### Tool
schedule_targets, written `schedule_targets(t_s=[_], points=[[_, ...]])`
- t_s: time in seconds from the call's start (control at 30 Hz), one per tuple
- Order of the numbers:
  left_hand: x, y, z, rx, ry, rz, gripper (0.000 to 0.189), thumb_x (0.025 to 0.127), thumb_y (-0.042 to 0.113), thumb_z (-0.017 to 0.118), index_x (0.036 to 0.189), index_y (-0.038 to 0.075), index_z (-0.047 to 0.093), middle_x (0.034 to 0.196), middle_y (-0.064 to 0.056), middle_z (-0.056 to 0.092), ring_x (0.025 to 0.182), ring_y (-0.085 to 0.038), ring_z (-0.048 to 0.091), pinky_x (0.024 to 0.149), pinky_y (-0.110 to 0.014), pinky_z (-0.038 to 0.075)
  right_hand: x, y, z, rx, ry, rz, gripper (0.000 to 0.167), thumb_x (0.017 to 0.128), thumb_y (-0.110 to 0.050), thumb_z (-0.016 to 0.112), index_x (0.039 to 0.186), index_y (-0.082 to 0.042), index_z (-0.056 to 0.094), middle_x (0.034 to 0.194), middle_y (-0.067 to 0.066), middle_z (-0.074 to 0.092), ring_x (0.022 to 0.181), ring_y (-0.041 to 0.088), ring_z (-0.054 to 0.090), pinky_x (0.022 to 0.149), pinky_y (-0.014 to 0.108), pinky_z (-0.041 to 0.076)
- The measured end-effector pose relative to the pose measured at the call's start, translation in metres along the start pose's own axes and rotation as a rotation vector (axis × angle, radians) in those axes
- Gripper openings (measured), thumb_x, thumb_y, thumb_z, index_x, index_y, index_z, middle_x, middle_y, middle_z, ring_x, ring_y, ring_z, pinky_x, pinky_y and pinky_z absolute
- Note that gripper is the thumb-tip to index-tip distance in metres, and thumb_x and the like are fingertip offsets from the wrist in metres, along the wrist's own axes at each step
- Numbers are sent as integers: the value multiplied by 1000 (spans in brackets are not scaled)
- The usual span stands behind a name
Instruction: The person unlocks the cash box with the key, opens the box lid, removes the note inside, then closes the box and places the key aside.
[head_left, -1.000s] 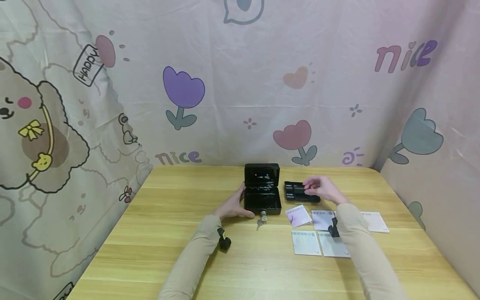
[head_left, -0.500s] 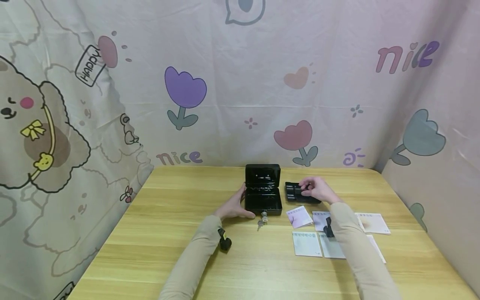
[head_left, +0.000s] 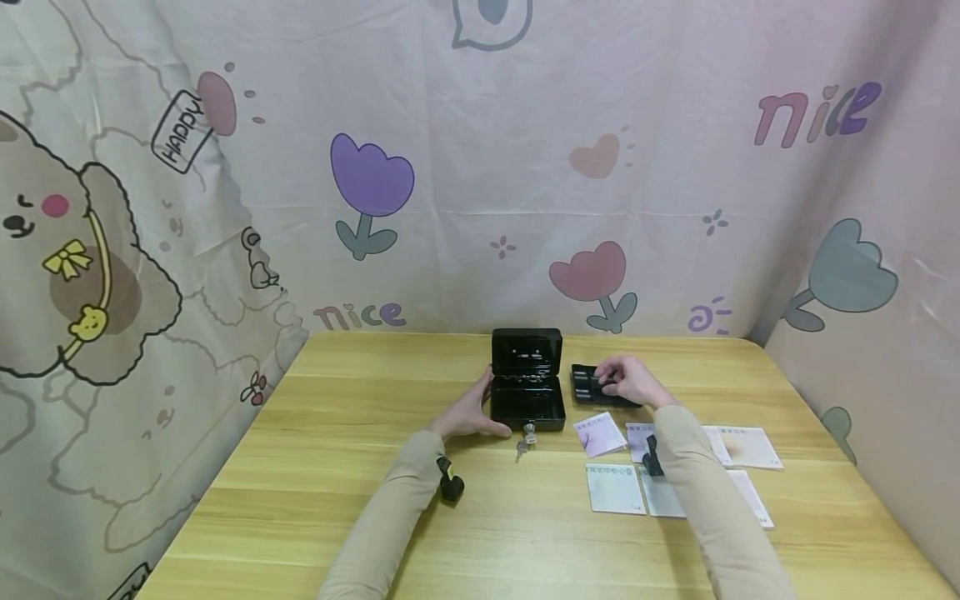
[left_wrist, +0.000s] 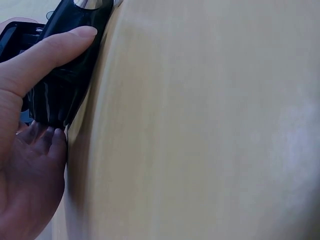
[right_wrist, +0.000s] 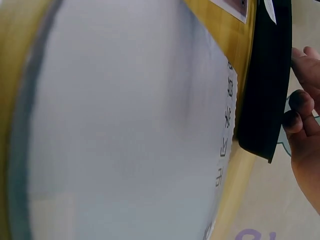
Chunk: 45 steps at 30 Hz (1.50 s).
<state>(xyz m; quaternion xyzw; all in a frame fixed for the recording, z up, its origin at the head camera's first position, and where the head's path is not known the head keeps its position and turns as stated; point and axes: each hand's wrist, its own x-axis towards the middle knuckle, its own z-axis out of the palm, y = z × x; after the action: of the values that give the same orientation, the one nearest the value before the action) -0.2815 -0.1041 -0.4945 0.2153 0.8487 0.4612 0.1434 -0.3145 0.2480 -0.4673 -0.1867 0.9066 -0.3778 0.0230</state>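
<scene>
A black metal cash box [head_left: 527,403] stands on the table with its lid raised. My left hand [head_left: 470,414] grips its front left corner, thumb across the front wall and fingers against the left side; the thumb [left_wrist: 60,49] shows plainly in the left wrist view. A small bunch of keys [head_left: 524,444] hangs from the front lock. To the right lies a black compartment tray [head_left: 583,386]. My right hand [head_left: 632,382] is over it, bent fingers low at its compartments. In the right wrist view, the tray's wall [right_wrist: 264,85] stands beside the bent fingertips; whether they pinch anything is unclear.
Several square printed cards lie in two rows at the right, among them a purplish card [head_left: 599,434], a pale green card [head_left: 615,488] and a white card [head_left: 753,447]. My right forearm [head_left: 708,492] covers part of them. A patterned curtain [head_left: 465,167] rises behind the table [head_left: 360,500].
My right hand has shifted slightly left across the tray, its fingers staying low over the compartments. The left hand keeps its hold on the cash box, and the view has drifted slightly.
</scene>
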Motion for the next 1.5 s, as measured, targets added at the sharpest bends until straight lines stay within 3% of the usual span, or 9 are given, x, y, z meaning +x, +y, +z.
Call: schedule_targets(t_s=[0.33,0.6,0.77,0.97,1.2,1.5], points=[[1,-1,1,-6,9,4,128,75,16,89,161,2,-5,169,-23,7,156,-37,19,129,-46,21,3,0,4,1,-17,-3,25,76,15,68,99,6,69,89,16,70,80,19,60,72,19,48],[1,-1,1,2,9,2,128,75,17,89,161,2,-5,169,-22,7,156,-37,20,129,-45,21,5,1,8,-29,-14,6,23,76,18,64,96,7,69,89,16,69,84,23,64,80,29,53],[2,-2,1,-4,6,2,130,75,17,89,161,3,-6,169,-22,6,155,-38,20,129,-46,22,6,0,9,-33,-3,-8,24,77,21,61,96,9,69,89,19,69,84,22,63,78,28,53],[3,-2,1,-9,13,10,130,74,17,90,160,1,-5,169,-24,5,155,-38,21,129,-46,21,4,-1,8,-37,27,21,23,79,19,62,98,8,70,88,17,70,82,22,63,76,24,52],[4,-3,1,-22,12,14,129,74,16,90,161,1,-5,169,-24,6,155,-38,20,129,-46,21,1,-4,8,-38,70,41,18,81,15,65,95,5,72,86,16,71,78,20,64,79,28,55],[4,-4,1,-23,9,1,130,74,17,90,161,3,-6,169,-22,5,156,-37,19,129,-46,20,-4,-16,3,-56,163,-36,12,85,8,68,93,3,75,87,16,74,82,22,68,84,41,58]])
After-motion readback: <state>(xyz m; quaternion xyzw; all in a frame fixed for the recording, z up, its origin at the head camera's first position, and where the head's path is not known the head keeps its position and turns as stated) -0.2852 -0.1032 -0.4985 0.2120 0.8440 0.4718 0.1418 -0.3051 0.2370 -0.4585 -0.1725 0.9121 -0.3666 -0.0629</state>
